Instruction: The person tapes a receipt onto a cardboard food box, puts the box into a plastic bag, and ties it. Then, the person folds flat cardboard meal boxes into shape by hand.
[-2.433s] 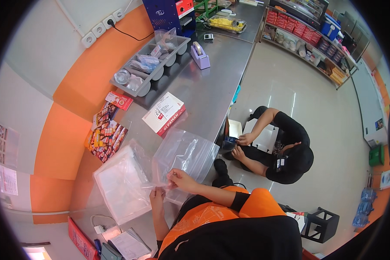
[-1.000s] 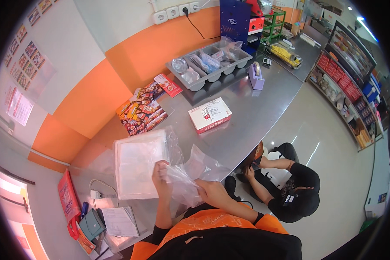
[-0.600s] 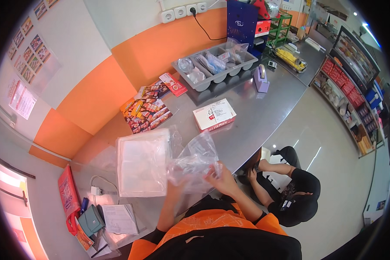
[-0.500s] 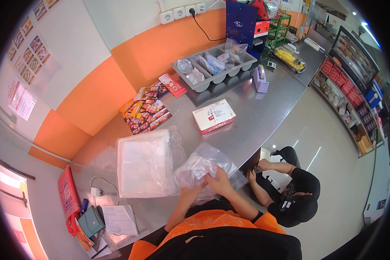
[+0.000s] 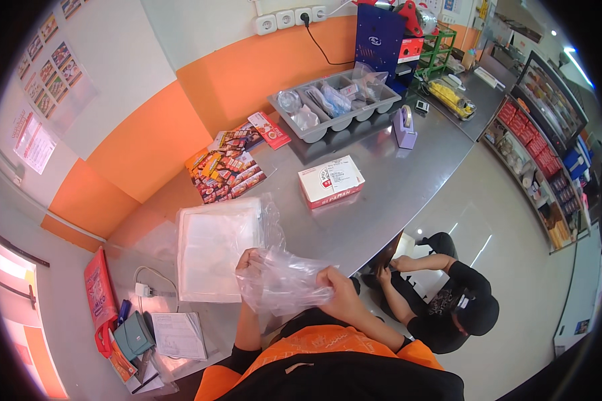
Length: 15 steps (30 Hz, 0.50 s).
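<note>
Hands held a clear plastic bag [image 5: 284, 281] above the counter [image 5: 381, 194] edge: left hand [image 5: 249, 259] pinched one side, right hand [image 5: 338, 289] pinched the other, so it stayed spread out.

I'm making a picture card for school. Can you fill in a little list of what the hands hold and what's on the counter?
left hand: grips the clear bag at its left edge
right hand: grips the same bag at its right edge
bag: crumpled, held up between both hands
beside the bag: flat stack of bags on the counter
farther back: white box, leaflets, grey tray, tape dispenser
floor: a person crouching
</note>
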Available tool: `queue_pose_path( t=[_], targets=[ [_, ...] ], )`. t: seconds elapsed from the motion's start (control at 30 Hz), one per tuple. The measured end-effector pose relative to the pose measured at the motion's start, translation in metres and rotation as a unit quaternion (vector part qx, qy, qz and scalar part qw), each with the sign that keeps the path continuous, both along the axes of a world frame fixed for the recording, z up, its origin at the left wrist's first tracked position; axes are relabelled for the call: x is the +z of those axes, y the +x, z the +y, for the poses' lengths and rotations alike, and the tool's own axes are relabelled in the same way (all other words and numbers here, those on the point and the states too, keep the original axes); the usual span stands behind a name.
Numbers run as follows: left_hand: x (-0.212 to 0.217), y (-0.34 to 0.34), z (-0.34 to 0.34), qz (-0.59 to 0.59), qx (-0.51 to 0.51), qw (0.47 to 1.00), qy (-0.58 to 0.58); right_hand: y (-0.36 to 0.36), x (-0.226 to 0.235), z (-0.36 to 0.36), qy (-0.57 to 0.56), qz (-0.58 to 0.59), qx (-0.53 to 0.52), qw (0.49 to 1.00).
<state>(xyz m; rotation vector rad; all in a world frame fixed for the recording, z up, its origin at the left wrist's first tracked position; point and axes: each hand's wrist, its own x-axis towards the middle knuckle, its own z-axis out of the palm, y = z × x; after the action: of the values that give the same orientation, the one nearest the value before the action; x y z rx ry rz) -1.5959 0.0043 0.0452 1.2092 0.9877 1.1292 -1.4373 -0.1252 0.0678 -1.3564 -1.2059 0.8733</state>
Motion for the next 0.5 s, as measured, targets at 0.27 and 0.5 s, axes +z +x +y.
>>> queue_pose_path(
  t=[0.27,0.5],
  targets=[
    [0.001,0.008,-0.031,-0.029,-0.067,0.997,-0.029,0.052,-0.035,0.016,-0.07,-0.096,-0.165,0.979],
    [-0.062,0.012,-0.043,0.29,-0.191,0.83,0.436,0.059,-0.057,0.013,-0.078,-0.155,-0.122,0.977]
  ],
)
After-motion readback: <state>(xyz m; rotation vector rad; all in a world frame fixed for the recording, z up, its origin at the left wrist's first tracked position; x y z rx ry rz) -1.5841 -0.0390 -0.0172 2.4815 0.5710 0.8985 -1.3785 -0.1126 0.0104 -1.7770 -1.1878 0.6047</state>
